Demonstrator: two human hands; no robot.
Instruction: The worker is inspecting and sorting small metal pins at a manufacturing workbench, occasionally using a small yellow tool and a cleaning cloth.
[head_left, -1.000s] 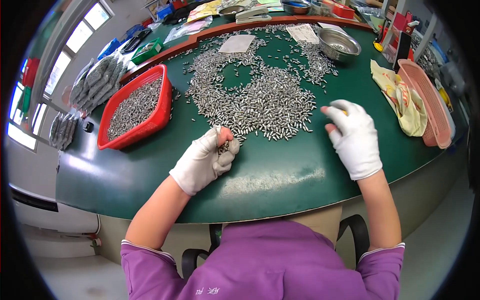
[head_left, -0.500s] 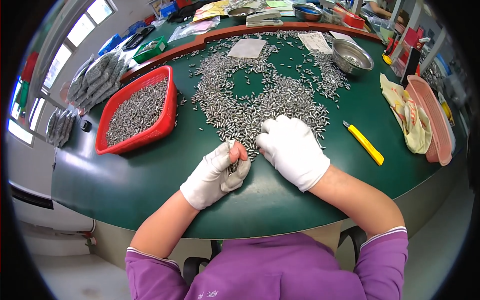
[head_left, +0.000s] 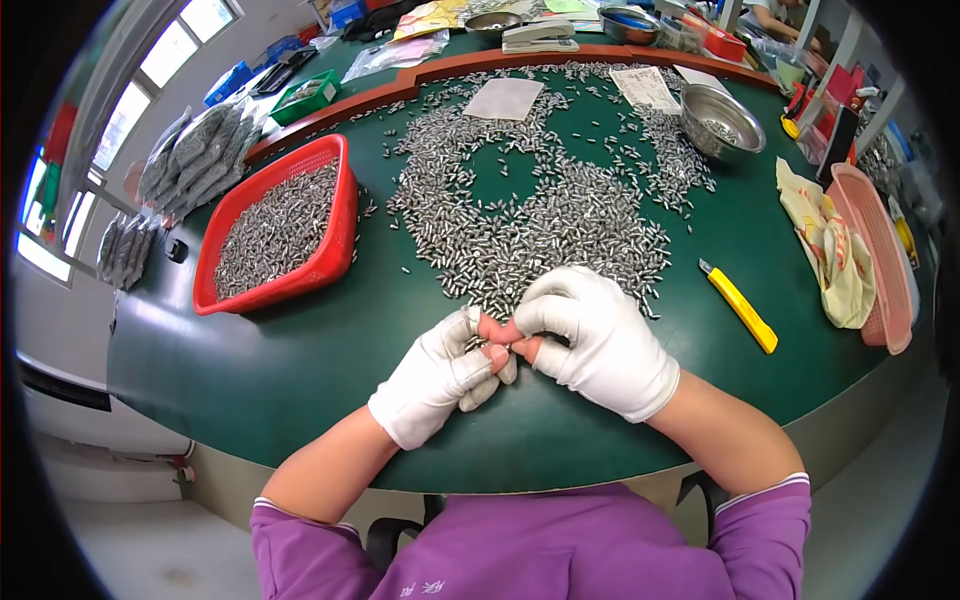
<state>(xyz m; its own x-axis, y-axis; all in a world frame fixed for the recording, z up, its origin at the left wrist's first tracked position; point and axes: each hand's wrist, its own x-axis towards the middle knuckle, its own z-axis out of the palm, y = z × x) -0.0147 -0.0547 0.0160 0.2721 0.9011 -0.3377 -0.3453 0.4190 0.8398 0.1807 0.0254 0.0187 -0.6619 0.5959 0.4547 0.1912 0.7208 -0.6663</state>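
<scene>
Both hands wear white gloves with some bare fingertips, and they meet just in front of a spread of small silver metal pieces [head_left: 540, 235] on the green tabletop. My left hand [head_left: 440, 372] is curled, with a few of the metal pieces showing between its fingers. Thumb and forefinger of my right hand [head_left: 597, 335] are pinched against the left fingertips. Whatever sits in that pinch is mostly hidden, though a bit of shiny metal shows where the fingertips touch.
A red plastic basket [head_left: 345, 235] full of the metal pieces stands at left. A yellow utility knife [head_left: 740, 308] lies at right, near a cloth [head_left: 835, 260] and a pink basket [head_left: 880, 280]. A steel bowl [head_left: 722, 122], paper sheets [head_left: 503, 99] and a wooden rail [head_left: 560, 52] are behind.
My right hand has drawn back from the heap toward me and met the fingertips of my left hand. The left hand has shifted slightly nearer. The view has tilted a little.
</scene>
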